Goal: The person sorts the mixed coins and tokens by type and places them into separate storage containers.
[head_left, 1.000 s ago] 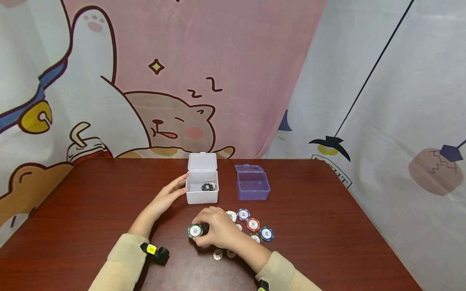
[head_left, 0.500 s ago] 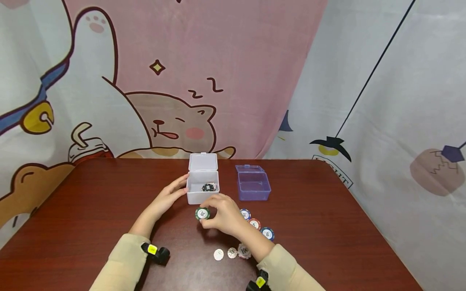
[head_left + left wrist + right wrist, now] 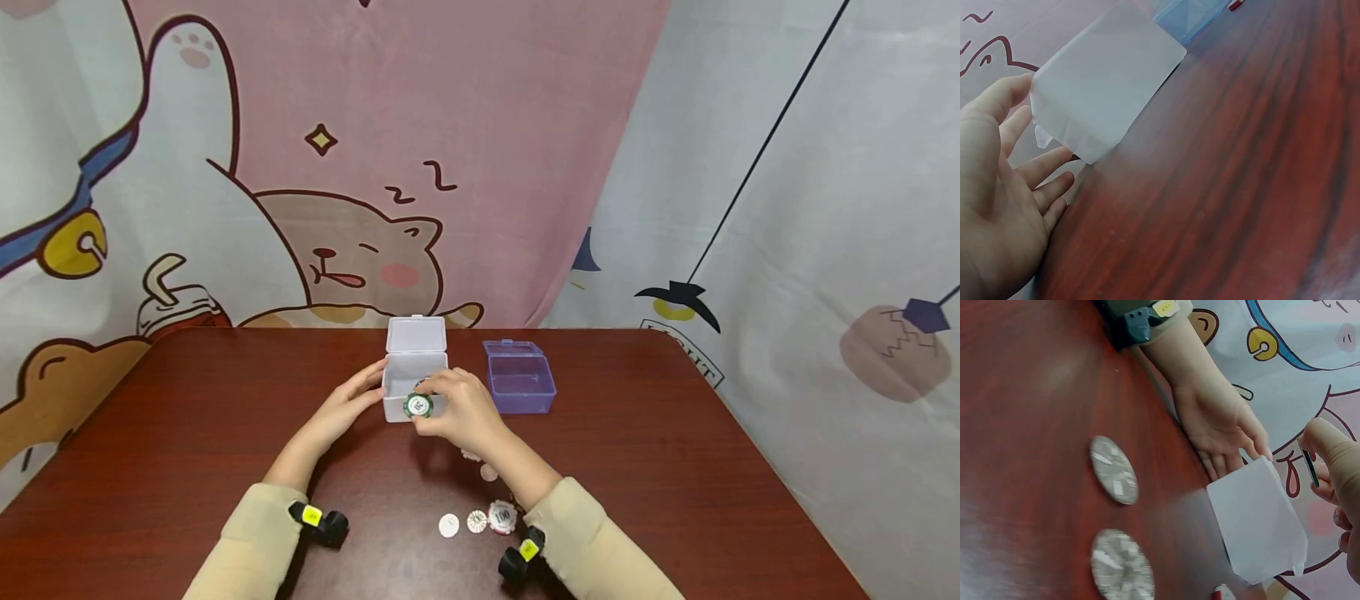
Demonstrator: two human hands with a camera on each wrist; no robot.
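Observation:
My right hand (image 3: 465, 414) pinches a green-edged poker chip (image 3: 418, 405), its pale face numbered, between thumb and forefinger. The chip overlaps the front of a white plastic box (image 3: 394, 408) with its lid standing up. In the right wrist view the same chip (image 3: 1309, 464) appears edge-on above the box (image 3: 1257, 522). Inside the box, a dark chip is mostly hidden behind my right fingers. My left hand (image 3: 341, 411) rests its fingertips against the box's left side. Its fingers are loosely extended in the left wrist view, beside the box wall (image 3: 1104, 87).
A translucent purple box (image 3: 522, 403), lid up, stands right of the white one. Nearer me on the brown table (image 3: 675, 467) lie a white 100 chip (image 3: 502, 517), a patterned disc (image 3: 477, 522) and a pale disc (image 3: 448, 525). My right forearm hides other chips.
My right hand has carried the green chip from low over the table forward to the white box's front. My left hand has stayed at the box.

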